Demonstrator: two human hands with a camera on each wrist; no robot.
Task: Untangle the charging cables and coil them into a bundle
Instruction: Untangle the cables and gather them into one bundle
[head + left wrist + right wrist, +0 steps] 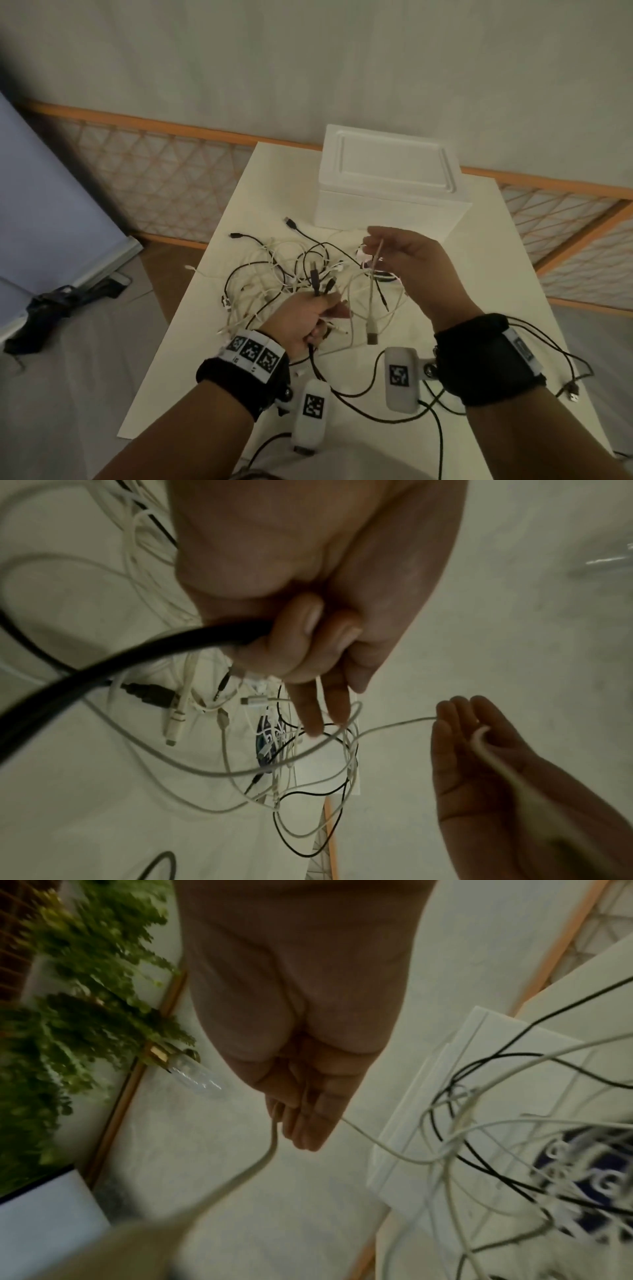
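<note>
A tangle of white and black charging cables (281, 270) lies mid-table. My left hand (308, 318) grips a bunch of its strands at the near edge, several plugs sticking up from the fist. In the left wrist view the left hand (308, 647) curls round a black cable (137, 653) and thin white ones, two fingers pointing out. My right hand (394, 253) is raised to the right, pinching a white cable (371, 291) whose USB plug (372, 334) dangles free. The right hand (301, 1118) holds that white cable (270, 1150), which leads back into the tangle.
A white lidded box (390, 185) stands at the back of the white table (513, 274). A dark round item (380, 270) lies under the cables. A loose black plug (570, 390) rests near the right edge. Floor drops away on the left.
</note>
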